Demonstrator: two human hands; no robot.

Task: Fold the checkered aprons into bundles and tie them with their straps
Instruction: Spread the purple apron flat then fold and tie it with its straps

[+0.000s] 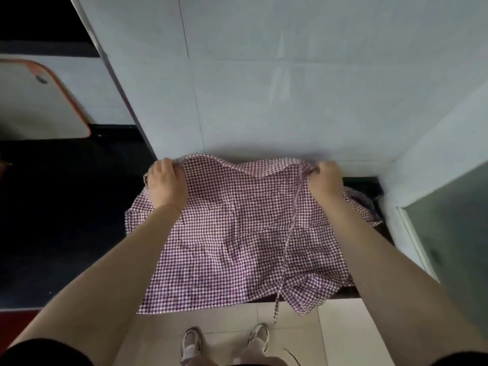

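Left hand (165, 184) and right hand (326, 180) each grip the purple-and-white checkered cotton apron's (237, 233) far corners (strap (289, 233) dangling); advise even tension before folding.

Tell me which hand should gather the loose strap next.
Probably the right hand. It grips the checkered apron's far edge at the point where the strap starts, and the strap hangs down along that forearm. The left hand holds the opposite corner, well away from the strap.

Both bare arms reach forward, left hand (166, 184) and right hand (326, 182) with fingers curled.
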